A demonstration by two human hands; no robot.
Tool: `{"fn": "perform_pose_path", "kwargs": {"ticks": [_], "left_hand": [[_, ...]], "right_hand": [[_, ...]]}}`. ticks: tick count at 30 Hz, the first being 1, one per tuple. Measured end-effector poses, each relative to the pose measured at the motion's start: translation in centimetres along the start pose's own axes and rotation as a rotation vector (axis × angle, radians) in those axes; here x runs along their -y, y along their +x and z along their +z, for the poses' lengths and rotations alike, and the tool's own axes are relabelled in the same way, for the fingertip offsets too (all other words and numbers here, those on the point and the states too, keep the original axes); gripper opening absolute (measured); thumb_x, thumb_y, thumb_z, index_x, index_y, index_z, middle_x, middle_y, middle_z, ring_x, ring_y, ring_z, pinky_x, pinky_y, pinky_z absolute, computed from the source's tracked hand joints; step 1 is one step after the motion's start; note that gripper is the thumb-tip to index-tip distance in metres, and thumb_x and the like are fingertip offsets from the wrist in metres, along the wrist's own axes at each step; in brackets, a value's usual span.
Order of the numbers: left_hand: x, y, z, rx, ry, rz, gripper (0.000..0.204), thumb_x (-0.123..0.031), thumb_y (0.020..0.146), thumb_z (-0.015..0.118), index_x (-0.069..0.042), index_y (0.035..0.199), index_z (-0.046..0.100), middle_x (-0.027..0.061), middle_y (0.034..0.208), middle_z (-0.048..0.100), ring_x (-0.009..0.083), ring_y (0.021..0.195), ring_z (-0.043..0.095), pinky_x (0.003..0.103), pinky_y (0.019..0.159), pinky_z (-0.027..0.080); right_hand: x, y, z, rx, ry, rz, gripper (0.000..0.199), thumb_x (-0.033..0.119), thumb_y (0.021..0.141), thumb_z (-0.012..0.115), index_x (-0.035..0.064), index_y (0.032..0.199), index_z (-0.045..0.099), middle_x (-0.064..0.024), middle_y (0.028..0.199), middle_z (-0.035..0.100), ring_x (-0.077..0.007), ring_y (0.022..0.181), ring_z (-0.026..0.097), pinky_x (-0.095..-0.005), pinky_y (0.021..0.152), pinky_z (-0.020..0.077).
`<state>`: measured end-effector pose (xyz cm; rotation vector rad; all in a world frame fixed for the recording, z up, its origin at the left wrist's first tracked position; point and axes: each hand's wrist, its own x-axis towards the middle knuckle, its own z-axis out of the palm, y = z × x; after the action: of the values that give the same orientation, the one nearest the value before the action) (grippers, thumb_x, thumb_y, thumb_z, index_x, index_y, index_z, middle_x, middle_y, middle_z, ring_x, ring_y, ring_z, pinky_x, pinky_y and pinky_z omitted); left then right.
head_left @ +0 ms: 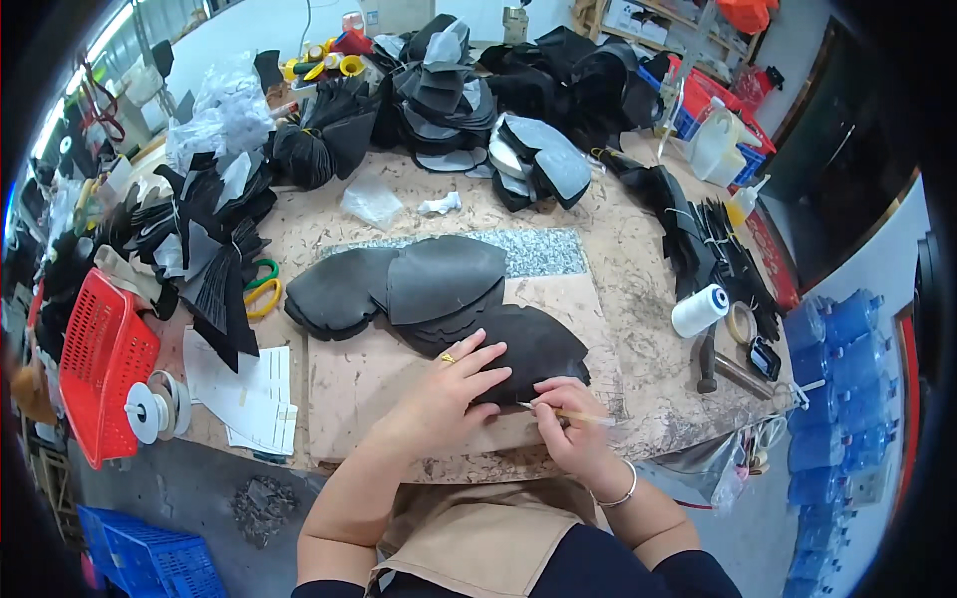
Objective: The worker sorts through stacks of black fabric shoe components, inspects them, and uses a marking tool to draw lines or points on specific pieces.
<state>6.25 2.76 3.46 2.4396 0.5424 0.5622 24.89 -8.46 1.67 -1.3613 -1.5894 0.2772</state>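
Note:
My left hand (461, 384) lies flat with fingers spread on a dark curved leather piece (538, 344) on the worktable (638, 299); a ring shows on one finger. My right hand (566, 419) pinches a thin pale pen-like tool (573, 415) whose tip rests at the near edge of that piece. More dark cut pieces (399, 284) overlap in a fan just beyond my hands, on a brown board (359, 389) and a grey speckled slab (543, 254).
Heaps of black cut pieces (449, 90) crowd the far and left table. A red basket (100, 364), tape rolls (155, 407) and white paper sheets (244, 394) sit left; green-handled scissors (261, 284) nearby. A white thread spool (700, 310), hammer (706, 364) and blue water bottles (832, 399) are right.

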Motion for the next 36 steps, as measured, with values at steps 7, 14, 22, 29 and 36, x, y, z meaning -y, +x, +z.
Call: {"fn": "perform_pose_path", "kwargs": {"ticks": [7,14,22,29,36], "left_hand": [[-0.2,0.0,-0.1,-0.032,0.043,0.007,0.041,-0.008,0.073,0.072,-0.006,0.113,0.063,0.0104,0.131,0.053,0.0336,0.13,0.039,0.043,0.103,0.039],[-0.9,2.7,-2.2,-0.501,0.063,0.033,0.013,-0.007,0.085,0.061,-0.004,0.097,0.065,0.0124,0.099,0.067,0.0272,0.088,0.066,0.034,0.076,0.053],[1.9,7.0,-7.9,-0.776,0.604,0.279,0.025,-0.007,0.077,0.069,-0.008,0.102,0.067,0.0074,0.106,0.066,0.0262,0.107,0.059,0.04,0.096,0.043],[-0.4,1.2,1.0,-0.285,0.258,0.047,0.032,-0.018,0.07,0.075,-0.007,0.099,0.067,0.0085,0.113,0.062,0.0304,0.112,0.054,0.043,0.097,0.042],[-0.7,-0.3,2.9,-0.311,0.101,-0.022,0.033,-0.012,0.067,0.078,-0.008,0.099,0.068,0.0075,0.117,0.061,0.0299,0.118,0.051,0.042,0.097,0.044]], "right_hand": [[0.5,-0.6,-0.4,-0.096,0.314,0.24,0.007,-0.001,0.086,0.054,0.0003,0.084,0.061,-0.015,0.094,0.062,-0.0183,0.08,0.062,-0.0288,0.07,0.0496],[-1.3,0.3,-2.7,-0.616,0.467,0.131,0.011,0.001,0.092,0.048,-0.0014,0.091,0.059,-0.0137,0.095,0.061,-0.0163,0.081,0.061,-0.0274,0.078,0.0493],[-1.5,1.6,-2.2,-0.116,0.256,0.322,0.007,0.005,0.089,0.056,0.0001,0.091,0.061,-0.009,0.083,0.064,-0.0165,0.077,0.062,-0.0282,0.071,0.0487],[-2.2,1.9,-1.2,0.006,0.127,0.127,0.006,0.005,0.083,0.062,0.0006,0.087,0.061,-0.0141,0.083,0.064,-0.0263,0.076,0.062,-0.0333,0.068,0.0496],[-2.0,2.1,-1.0,-0.014,0.074,0.074,0.004,0.002,0.08,0.063,0.0009,0.084,0.062,-0.0145,0.084,0.064,-0.028,0.077,0.063,-0.0348,0.069,0.0504]]}}
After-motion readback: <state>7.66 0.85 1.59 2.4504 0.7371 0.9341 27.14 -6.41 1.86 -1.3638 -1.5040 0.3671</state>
